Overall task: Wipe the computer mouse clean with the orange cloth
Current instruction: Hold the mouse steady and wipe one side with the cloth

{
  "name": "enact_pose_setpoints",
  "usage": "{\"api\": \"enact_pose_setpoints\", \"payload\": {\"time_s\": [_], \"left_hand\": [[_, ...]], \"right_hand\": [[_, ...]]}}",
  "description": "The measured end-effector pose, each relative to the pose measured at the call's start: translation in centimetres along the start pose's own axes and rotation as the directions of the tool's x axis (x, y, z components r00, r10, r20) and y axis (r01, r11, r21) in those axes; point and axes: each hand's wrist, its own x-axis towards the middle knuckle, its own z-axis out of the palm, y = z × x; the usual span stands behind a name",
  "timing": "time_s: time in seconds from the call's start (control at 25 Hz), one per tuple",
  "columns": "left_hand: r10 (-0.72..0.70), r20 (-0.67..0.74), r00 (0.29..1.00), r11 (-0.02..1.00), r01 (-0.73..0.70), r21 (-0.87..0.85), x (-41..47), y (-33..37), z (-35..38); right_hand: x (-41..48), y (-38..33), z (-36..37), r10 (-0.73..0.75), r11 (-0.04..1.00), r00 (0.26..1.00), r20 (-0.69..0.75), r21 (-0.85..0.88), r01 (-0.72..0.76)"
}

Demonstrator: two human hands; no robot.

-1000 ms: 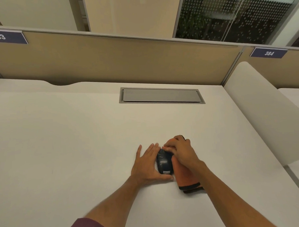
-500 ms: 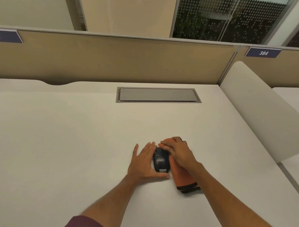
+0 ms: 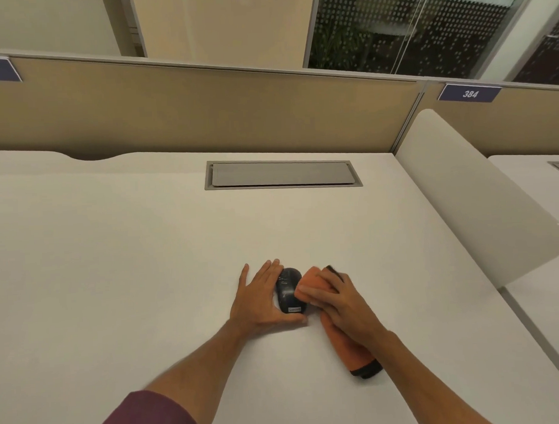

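On the white desk the left hand lay open, bracing the computer mouse, while the right hand pressed the orange cloth against its right side, mid-wipe; uncovered surfaces likely needed passes next.

A white desk carries everything. A dark computer mouse sits on it near the front middle, with a small label on its near end. Just right of it an orange cloth with a dark edge lies on the top. A left hand rests flat beside the mouse. A grey cable hatch sits flush farther back.
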Motion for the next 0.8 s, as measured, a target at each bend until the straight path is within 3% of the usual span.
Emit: {"api": "enact_pose_setpoints", "payload": {"time_s": [0.08, 0.16, 0.64, 0.72, 0.8], "left_hand": [[0.002, 0.011, 1.000, 1.000, -0.002, 0.004, 0.0, 0.0, -0.2], [0.007, 0.003, 1.000, 1.000, -0.007, 0.003, -0.1, 0.1, -0.2], [-0.007, -0.008, 1.000, 1.000, 0.007, 0.005, -0.1, 0.1, 0.0], [-0.003, 0.001, 1.000, 1.000, 0.003, 0.007, -0.1, 0.0, 0.0], [-0.007, 0.012, 1.000, 1.000, 0.007, -0.004, -0.1, -0.2, 0.0]], "right_hand": [[0.9, -0.2, 0.1, 0.119, 0.989, 0.987, -0.110, 0.103, -0.108], [2.1, -1.0, 0.7, 0.145, 0.982, 0.984, -0.105, 0.134, -0.130], [-0.6, 0.3, -0.3, -0.125, 0.985, 0.983, 0.131, -0.104, 0.139], [-0.9, 1.2, -0.6, -0.085, 0.987, 0.987, 0.139, -0.121, 0.102], [-0.9, 1.3, -0.8, 0.065, 0.998, 0.996, 0.059, -0.004, -0.065]]}}
